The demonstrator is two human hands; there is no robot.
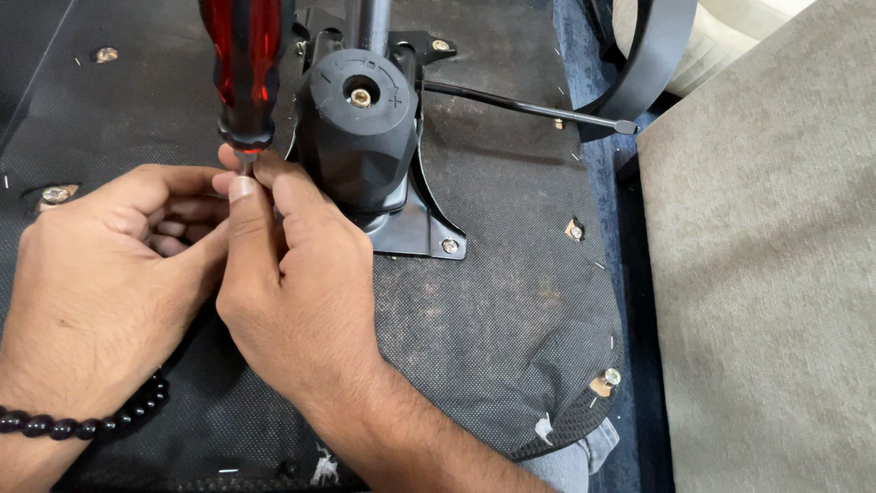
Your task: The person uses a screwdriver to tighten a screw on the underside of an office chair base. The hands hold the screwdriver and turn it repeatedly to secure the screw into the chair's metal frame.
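A screwdriver [244,73] with a red and black handle stands upright over the dark fabric underside of a chair seat [493,301]. My right hand [292,283] pinches its metal shaft just below the handle with thumb and fingers. Touching it on the left, my left hand [100,274] curls its fingers by the shaft's lower end; the tip and whatever it meets are hidden behind both hands. Right beside them stands the chair's black tilt mechanism [360,128] with a round knob and a metal base plate [420,233].
A black lever rod [529,110] sticks out right from the mechanism. Bolts sit in the plate [450,246] and in the seat fabric [55,194]. A curved black armrest [652,64] and a beige upholstered surface [766,274] lie to the right.
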